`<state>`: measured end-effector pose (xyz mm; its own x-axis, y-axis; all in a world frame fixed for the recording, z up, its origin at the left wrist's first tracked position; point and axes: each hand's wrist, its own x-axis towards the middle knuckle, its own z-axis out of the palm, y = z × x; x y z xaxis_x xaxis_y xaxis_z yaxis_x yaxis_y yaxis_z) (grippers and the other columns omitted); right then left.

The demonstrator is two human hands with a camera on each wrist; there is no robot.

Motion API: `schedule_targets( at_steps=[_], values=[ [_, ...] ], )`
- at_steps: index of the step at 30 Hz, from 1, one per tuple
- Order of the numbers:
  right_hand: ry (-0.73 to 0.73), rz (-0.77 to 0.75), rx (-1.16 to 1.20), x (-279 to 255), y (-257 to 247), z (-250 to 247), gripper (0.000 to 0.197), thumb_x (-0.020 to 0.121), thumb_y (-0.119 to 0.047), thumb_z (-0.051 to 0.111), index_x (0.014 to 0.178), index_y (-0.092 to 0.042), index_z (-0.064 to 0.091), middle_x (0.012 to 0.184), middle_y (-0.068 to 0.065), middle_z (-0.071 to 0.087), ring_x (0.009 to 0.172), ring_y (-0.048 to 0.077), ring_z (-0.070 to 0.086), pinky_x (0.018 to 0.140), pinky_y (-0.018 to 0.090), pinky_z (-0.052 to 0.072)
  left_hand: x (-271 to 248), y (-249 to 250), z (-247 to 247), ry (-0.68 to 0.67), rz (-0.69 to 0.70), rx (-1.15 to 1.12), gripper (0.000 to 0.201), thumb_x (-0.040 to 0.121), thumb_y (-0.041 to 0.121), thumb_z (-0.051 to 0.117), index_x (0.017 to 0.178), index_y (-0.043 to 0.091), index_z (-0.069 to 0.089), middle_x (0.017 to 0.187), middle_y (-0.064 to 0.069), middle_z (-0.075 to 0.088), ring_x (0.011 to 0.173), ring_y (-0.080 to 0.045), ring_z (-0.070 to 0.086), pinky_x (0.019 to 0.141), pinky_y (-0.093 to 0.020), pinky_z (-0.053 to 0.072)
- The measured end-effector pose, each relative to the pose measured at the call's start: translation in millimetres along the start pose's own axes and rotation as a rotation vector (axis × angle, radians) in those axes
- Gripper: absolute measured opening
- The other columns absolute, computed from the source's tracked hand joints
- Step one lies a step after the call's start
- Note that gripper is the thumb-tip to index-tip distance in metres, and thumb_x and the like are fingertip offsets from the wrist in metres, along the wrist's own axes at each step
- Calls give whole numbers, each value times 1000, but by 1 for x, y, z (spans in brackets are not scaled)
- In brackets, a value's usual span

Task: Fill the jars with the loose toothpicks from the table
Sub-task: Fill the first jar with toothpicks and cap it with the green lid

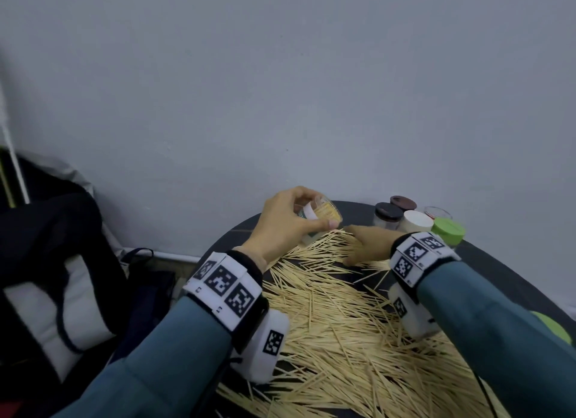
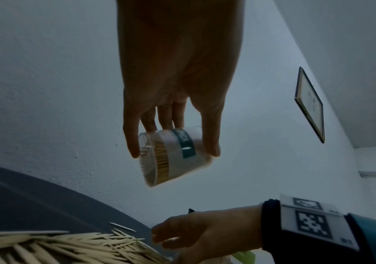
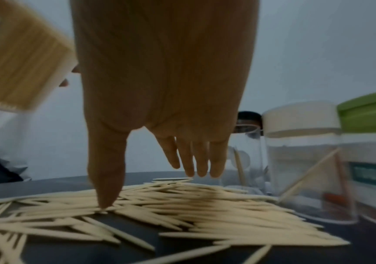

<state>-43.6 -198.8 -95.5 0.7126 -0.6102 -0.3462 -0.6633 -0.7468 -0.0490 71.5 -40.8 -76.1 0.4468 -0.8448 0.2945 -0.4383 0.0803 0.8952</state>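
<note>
Dark tabletop (image 1: 486, 261) carried loose toothpicks (image 1: 336, 324); above them left hand (image 1: 280, 227) fingers curled around a tilted jar (image 1: 324, 213), right hand (image 1: 367, 243) fingers straight, thumb touching toothpicks

Two arms in teal-blue sleeves, each wrist banded with printed markers.

The left sleeve (image 1: 174, 349) and the right sleeve (image 1: 486, 333) were a muted blue-green. A black cuff (image 1: 249, 261) showed at each wrist, overlaid by a white band (image 1: 223, 285) carrying square black-and-white coded tags. Beneath each wrist hung a rounded white camera housing (image 1: 268, 342) bearing a similar tag, with a thin black cable (image 1: 486, 392) trailing from the right one.
</note>
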Motion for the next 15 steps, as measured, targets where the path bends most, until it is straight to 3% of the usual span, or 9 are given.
schedule_targets(
  at_steps=[4,8,11,15],
  values=[
    [-84,50,-1,19,-3,5,92,80,-51,64,147,-10,17,149,9,34,135,25,35,111,38,30,6,-3,0,2,-6,7,52,69,29,81,116,18,61,106,7,62,92,-1,56,66,-6,46],
    [-44,28,-143,16,-5,5,72,86,-46,59,141,-9,33,140,11,35,127,27,39,107,39,35,7,-4,2,-14,-7,9,53,69,29,82,117,16,61,112,2,64,104,-10,58,79,-13,47],
    [1,4,-218,8,-5,7,58,87,-35,60,136,-8,42,134,12,39,120,25,45,100,32,39,6,-4,2,-17,-7,8,55,69,29,82,118,15,60,113,1,64,105,-12,58,85,-20,49],
    [61,-42,-185,-8,-1,12,51,87,-26,63,132,-9,46,132,9,45,120,23,46,95,26,36,4,-3,3,-19,-4,5,57,69,28,82,119,13,60,114,0,64,106,-13,59,84,-19,50]
  ],
)
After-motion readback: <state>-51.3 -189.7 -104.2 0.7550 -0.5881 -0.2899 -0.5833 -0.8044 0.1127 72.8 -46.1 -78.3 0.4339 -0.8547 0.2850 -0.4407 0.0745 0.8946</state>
